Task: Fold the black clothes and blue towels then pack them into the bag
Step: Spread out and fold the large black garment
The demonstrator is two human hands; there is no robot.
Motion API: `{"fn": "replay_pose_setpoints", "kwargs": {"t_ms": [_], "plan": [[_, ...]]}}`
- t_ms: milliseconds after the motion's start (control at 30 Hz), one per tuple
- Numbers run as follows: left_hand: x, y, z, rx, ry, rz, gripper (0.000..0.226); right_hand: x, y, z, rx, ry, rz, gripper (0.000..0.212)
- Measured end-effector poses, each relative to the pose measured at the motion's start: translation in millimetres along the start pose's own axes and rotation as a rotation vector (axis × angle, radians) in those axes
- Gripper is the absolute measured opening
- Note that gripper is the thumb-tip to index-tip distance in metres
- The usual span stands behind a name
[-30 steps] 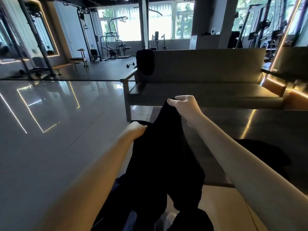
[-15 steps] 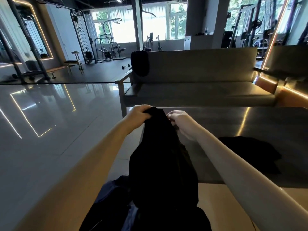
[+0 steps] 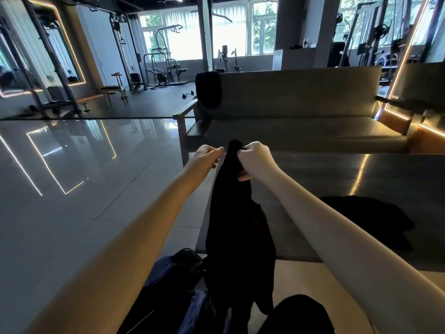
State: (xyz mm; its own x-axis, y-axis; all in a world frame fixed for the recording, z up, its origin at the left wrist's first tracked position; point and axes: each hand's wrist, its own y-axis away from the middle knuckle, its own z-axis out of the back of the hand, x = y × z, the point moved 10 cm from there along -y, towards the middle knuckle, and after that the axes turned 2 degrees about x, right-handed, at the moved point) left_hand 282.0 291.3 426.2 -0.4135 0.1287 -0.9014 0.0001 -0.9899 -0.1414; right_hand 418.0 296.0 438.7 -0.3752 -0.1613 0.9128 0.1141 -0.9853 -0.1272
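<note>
The right hand [image 3: 255, 160] clenches the top of a black garment [image 3: 238, 237] — it hangs below the fingers; the left hand [image 3: 207, 156] sits just beside (grasp unclear).

Upper centre: bright windows [image 3: 231, 30] behind gym machines [image 3: 163, 59]. Upper left: a wall mirror [image 3: 43, 49] edged with a lit strip, with a stool [image 3: 118, 88] near it. Centre: a grey sofa [image 3: 301, 131], just beyond a dark table [image 3: 337, 174]. Left: a glossy tiled floor [image 3: 72, 189] with reflections.
</note>
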Motion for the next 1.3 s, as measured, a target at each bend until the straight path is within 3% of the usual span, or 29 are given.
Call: {"fn": "replay_pose_setpoints", "kwargs": {"t_ms": [67, 133, 267, 500, 633, 733, 800, 833, 900, 967, 1033, 1133, 1233, 1300], "plan": [[3.7, 12.2, -10.7, 0.026, 0.068, 0.014, 0.021, 0.7, -4.8, 3.2, -0.063, -0.032, -0.027, 0.03], [9.8, 16.1, -19.8, 0.026, -0.023, -0.005, 0.02, 7.3, -6.5, 4.8, -0.105, 0.029, -0.017, 0.022], [18.8, 19.7, -11.7, -0.227, -0.33, 0.083, 0.028, 30.7, -1.7, 4.5, -0.135, 0.191, 0.039, 0.025], [-2.0, 27.7, -23.9, -0.312, -0.388, 0.117, 0.031, 60.1, 7.3, 15.0, -0.21, 0.499, 0.126, 0.031], [18.2, 32.4, -13.3, -0.227, -0.524, 0.172, 0.018, 61.8, 11.2, 32.7, -0.266, 0.586, 0.124, 0.029], [62.9, 38.0, 1.2, -0.103, -0.607, 0.311, 0.009, 54.7, 8.6, 60.4, -0.354, 0.586, 0.079, 0.025], [92.3, 47.7, 13.5, -0.047, -0.573, 0.444, 0.007, 46.1, 3.3, 77.9, -0.391, 0.508, 0.031, 0.019], [103.3, 50.8, 20.8, -0.051, -0.51, 0.503, 0.011, 39.8, -1.3, 83.0, -0.39, 0.443, 0.01, 0.026], [113.1, 52.4, 29.5, -0.094, -0.229, 0.563, 0.019, 22.3, -9.9, 85.8, -0.341, 0.249, -0.047, 0.032], [104.9, 47.7, 32.0, -0.125, 0.042, 0.534, 0.013, 2.4, -16.0, 81.1, -0.266, 0.043, -0.121, 0.019], [88.5, 42.4, 39.3, -0.137, 0.119, 0.449, 0.021, -11.4, -17.5, 82.0, -0.228, -0.026, -0.151, 0.019], [66.9, 41.1, 40.7, -0.023, 0.161, 0.363, 0.033, -24.2, -18.9, 87.9, -0.19, 0.04, -0.172, 0.012], [44.8, 45.4, 20.5, 0.307, 0.3, 0.324, 0.027, -25.9, -18.1, 84.1, -0.08, 0.334, -0.13, 0.015], [33.4, 47.7, 18.1, 0.44, 0.256, 0.293, 0.031, -25.9, -12.0, 81.8, -0.02, 0.521, -0.057, 0.02]]}}
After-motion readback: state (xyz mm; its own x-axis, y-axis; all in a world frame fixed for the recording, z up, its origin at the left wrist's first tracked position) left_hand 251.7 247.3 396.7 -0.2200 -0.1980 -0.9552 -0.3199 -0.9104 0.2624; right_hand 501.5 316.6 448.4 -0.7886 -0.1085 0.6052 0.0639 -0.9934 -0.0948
